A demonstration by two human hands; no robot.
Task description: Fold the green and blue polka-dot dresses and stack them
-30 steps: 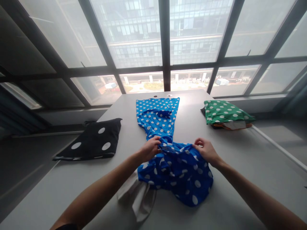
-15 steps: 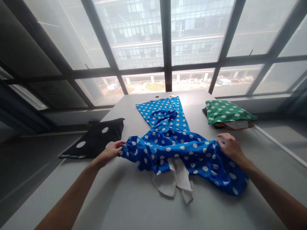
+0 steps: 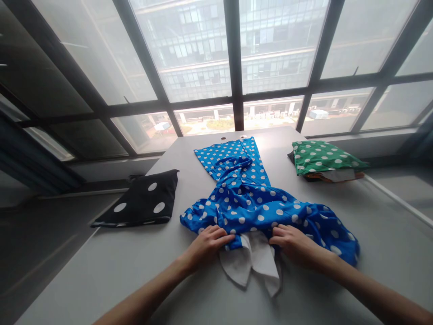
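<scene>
A blue polka-dot dress [image 3: 243, 203] with a white collar [image 3: 237, 266] lies rumpled, its skirt toward the window and its collar toward me. My left hand [image 3: 211, 243] is at the dress's near edge, left of the collar, its fingers closed on the blue cloth. On the collar's other side my right hand [image 3: 291, 243] has its fingers curled on the same edge. Some of the fingertips are hidden in the folds. The sleeves spread out to the left and right, beyond both hands.
The dress rests on a white table [image 3: 162, 289]. A folded black cloth with white dots [image 3: 142, 198] lies at the left edge. A folded green polka-dot cloth [image 3: 324, 158], on top of other fabric, sits at the right. Large windows [image 3: 199, 49] stand behind the table.
Both hands have come inward from the ends of the sleeves to the two sides of the collar. They have let go of the sleeves and taken hold of the cloth there.
</scene>
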